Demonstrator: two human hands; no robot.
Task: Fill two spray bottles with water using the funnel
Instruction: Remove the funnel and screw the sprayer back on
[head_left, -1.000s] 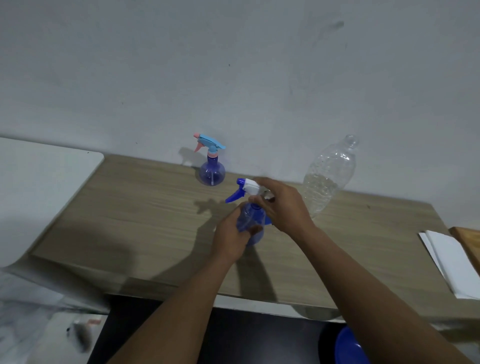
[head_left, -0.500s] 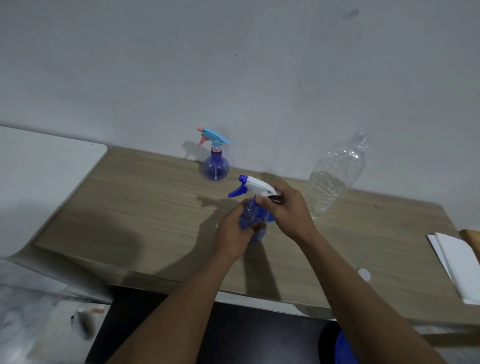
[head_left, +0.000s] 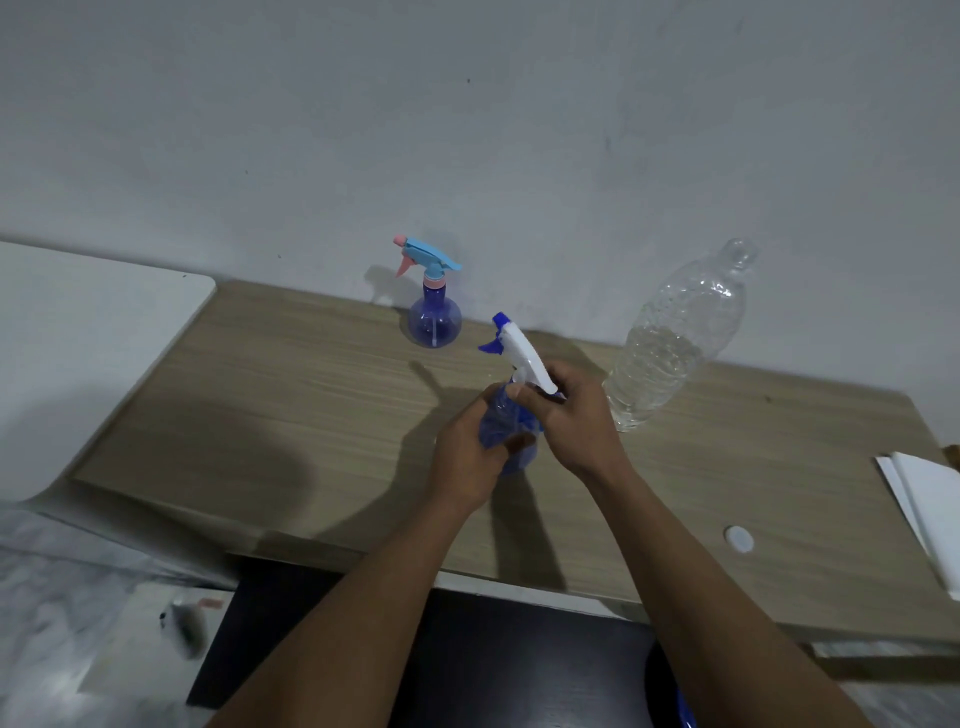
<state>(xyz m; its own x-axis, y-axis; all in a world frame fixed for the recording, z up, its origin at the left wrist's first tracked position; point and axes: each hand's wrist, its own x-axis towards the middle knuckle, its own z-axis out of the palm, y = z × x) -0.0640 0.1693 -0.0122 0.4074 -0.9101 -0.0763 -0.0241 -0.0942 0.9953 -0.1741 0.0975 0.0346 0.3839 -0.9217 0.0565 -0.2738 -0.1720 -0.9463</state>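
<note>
Both hands are clamped on the near spray bottle over the desk: left hand on the body, right hand on the trigger head, which has tipped up since a second ago, so it's probably unscrewing. Second spray bottle waits by the wall, no funnel visible.

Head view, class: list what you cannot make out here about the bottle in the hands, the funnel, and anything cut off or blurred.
1. Held spray bottle: body mostly covered by left hand and right hand; water level unreadable.
2. Funnel: not visible anywhere in the head view.
3. Blue object: cut off by the bottom edge, partly behind the right arm.
4. White sheets: cut off by the right edge.
5. Dark object on the floor: too blurred to identify.
</note>
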